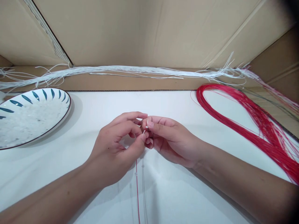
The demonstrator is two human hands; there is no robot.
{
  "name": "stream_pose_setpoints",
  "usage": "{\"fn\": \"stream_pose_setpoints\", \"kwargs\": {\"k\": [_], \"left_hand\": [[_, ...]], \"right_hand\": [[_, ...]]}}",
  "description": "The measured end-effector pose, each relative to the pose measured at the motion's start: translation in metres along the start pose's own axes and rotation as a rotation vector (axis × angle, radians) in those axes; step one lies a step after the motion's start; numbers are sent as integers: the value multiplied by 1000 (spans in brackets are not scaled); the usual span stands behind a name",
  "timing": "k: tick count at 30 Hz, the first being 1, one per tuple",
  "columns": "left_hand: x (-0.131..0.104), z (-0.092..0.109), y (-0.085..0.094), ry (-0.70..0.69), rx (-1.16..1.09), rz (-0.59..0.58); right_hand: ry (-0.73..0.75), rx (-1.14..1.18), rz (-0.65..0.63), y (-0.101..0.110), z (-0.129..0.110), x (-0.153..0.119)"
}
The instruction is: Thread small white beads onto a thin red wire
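Over the middle of the white table, my left hand [119, 146] and my right hand [170, 137] meet at the fingertips. A tiny clear-white bead [146, 127] is pinched between my right thumb and forefinger. Close below it, my left thumb and forefinger grip the pale tip of a thin cord. A red cord [137, 193] hangs from under my left hand toward the near edge, with another small clear bead [135, 174] on it. Whether the cord's tip has entered the pinched bead is too small to tell.
On the left stands a white plate [66, 113] with blue-green leaf marks, holding many small clear beads. A looped bundle of red cords [224, 119] lies on the right. White cords [130, 71] stretch along the cardboard ledge at the back, below a cardboard wall [149, 31].
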State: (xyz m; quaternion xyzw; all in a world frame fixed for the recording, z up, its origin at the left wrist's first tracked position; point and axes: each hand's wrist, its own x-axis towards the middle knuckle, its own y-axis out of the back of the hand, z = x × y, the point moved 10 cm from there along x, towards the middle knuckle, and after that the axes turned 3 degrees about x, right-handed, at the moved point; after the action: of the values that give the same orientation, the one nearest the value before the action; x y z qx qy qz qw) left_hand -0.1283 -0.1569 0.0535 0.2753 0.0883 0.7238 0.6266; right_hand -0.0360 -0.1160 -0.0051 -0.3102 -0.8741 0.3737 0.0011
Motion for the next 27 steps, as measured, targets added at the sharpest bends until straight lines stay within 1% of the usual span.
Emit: {"fn": "stream_pose_setpoints", "kwargs": {"k": [6,13,18,27], "left_hand": [[0,3,-1,-16,34,-5],[-1,1,0,-14,-12,-5],[-1,-2,1,-17,-57,13],[0,-1,2,-5,-42,19]], "right_hand": [[-1,-1,1,0,0,0],[7,4,-22,-2,0,1],[17,-7,-15,-1,0,1],[48,-54,7,0,-2,2]]}}
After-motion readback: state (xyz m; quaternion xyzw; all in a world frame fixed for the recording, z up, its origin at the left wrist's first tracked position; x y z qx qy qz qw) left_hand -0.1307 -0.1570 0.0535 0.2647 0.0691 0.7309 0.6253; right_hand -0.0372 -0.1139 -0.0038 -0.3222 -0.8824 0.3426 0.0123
